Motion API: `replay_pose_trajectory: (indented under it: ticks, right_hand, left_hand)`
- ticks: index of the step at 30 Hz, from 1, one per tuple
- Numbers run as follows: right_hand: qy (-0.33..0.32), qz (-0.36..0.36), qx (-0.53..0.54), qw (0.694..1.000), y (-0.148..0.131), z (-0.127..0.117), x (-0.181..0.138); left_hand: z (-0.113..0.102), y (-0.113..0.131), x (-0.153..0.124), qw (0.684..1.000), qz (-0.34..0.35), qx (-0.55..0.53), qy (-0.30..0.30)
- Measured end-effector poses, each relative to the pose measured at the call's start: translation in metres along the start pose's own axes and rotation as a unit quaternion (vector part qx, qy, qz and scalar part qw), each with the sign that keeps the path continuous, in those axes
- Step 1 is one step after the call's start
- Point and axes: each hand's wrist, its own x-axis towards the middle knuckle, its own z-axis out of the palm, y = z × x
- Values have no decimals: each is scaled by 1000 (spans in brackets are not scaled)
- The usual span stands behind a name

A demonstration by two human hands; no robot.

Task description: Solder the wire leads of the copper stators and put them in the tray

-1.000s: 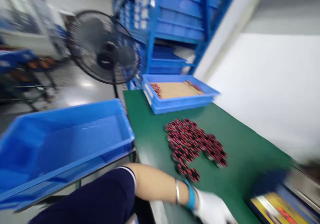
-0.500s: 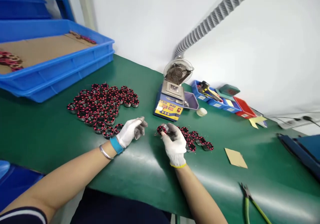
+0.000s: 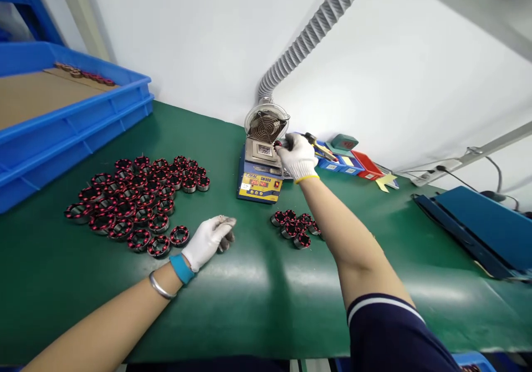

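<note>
My right hand [image 3: 298,153], in a white glove with grey fingertips, reaches out over the solder pot [image 3: 260,178]. Its fingers are closed on a small motor stator [image 3: 277,145] with red and black markings, mostly hidden by the glove, beside the pot's metal top. My left hand [image 3: 210,240], also gloved, hovers low over the bench with loosely bent fingers and nothing visible in them. Just left of it lies a single stator [image 3: 179,235] at the edge of a large cluster of stators [image 3: 143,199]. A smaller group of stators [image 3: 290,229] lies below the pot, partly behind my right forearm.
A round fan [image 3: 266,126] with a grey flexible duct [image 3: 307,36] stands behind the pot. Blue trays [image 3: 124,111] are stacked at left. Small blue and red bins [image 3: 366,164] line the wall. A blue folder-like object [image 3: 484,228] lies at right.
My right hand has moved up and forward with the stator, from above the bench to the solder pot. My left hand stays near the large cluster. The camera view has shifted.
</note>
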Motion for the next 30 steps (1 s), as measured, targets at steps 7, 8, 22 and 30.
replay_pose_trajectory:
  ticks: [7,8,22,30]
  right_hand:
    - [-44,-20,-146,988,-21,3,43]
    - [-54,-26,-161,985,-23,4,43]
    - [-99,-82,-246,961,-32,16,43]
    - [-57,-54,-133,988,-33,-6,39]
  left_hand:
    - [6,4,0,999,-18,29,-30]
    - [6,4,0,999,-15,34,-32]
    - [5,2,2,997,-3,65,-51]
    - [5,-4,5,997,4,53,-47]
